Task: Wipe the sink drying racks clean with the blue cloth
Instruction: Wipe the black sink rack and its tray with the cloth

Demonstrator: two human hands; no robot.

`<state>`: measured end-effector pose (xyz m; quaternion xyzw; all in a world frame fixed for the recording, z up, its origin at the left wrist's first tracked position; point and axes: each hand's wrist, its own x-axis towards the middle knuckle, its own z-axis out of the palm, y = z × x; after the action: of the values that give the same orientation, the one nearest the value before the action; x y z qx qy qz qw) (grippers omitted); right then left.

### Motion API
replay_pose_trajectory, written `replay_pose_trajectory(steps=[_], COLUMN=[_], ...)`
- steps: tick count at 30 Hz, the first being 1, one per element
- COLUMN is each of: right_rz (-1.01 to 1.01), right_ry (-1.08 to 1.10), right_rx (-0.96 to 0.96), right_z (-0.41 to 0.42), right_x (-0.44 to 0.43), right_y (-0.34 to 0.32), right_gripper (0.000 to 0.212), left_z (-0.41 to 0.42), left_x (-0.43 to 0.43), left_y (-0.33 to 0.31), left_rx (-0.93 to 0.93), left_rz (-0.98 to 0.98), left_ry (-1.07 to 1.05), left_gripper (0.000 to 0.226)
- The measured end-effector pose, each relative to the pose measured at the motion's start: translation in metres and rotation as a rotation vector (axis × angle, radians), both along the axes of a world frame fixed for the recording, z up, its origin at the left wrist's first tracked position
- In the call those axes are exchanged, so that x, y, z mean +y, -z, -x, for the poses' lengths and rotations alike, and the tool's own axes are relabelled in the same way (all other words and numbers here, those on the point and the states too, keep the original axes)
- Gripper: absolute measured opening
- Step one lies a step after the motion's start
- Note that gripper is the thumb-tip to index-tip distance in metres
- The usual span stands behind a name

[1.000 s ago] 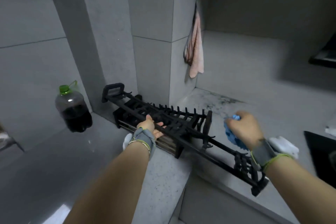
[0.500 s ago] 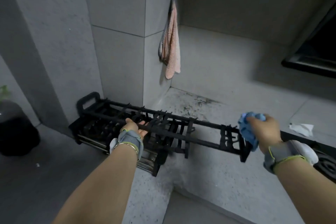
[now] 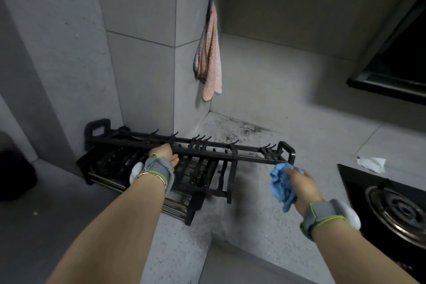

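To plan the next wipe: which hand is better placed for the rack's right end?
Likely right: the right hand holds the blue cloth beside that end; the left hand grips the rack.

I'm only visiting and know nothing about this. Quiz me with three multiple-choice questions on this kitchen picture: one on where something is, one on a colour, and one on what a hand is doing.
1. Where is the pink towel?
A. Hanging at the wall corner
B. Lying on the stove
C. Draped over a chair

2. What colour is the cloth in the right hand?
A. White
B. Blue
C. Green

3. What is the left hand doing?
A. Pointing upward
B. Holding a bar of the black rack
C. Lifting a bottle

Answers:
1 A: it hangs down along the corner edge.
2 B: the bunched fabric is plainly blue.
3 B: the fingers curl over the bar.
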<state>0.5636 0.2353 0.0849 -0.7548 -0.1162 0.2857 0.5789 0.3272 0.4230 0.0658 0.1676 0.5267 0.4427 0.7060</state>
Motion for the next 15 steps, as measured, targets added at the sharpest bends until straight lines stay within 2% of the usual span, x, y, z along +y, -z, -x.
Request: replay_pose_trajectory(steps=[2, 6, 10, 12, 15], right_rz=[0.009, 0.059, 0.124, 0.136, 0.111], right_ry=[-0.065, -0.189, -0.331, -0.399, -0.451], right_rx=[-0.008, -0.068, -0.073, -0.077, -0.078], right_z=[0.015, 0.035, 0.061, 0.073, 0.089], right_x=[-0.001, 0.000, -0.004, -0.012, -0.018], right_y=[-0.004, -0.004, -0.001, 0.001, 0.001], right_gripper=[0.009, 0.028, 0.008, 0.021, 0.017], left_z=[0.002, 0.005, 0.011, 0.018, 0.028], left_x=[-0.008, -0.027, -0.051, -0.071, -0.092], left_y=[-0.004, -0.012, -0.013, -0.015, -0.017], left_rx=[0.038, 0.147, 0.186, 0.226, 0.258], left_rz=[-0.005, -0.064, -0.055, -0.064, -0.068], left_ry=[0.038, 0.095, 0.163, 0.205, 0.256], left_gripper=[0.041, 0.041, 0.040, 0.040, 0.041])
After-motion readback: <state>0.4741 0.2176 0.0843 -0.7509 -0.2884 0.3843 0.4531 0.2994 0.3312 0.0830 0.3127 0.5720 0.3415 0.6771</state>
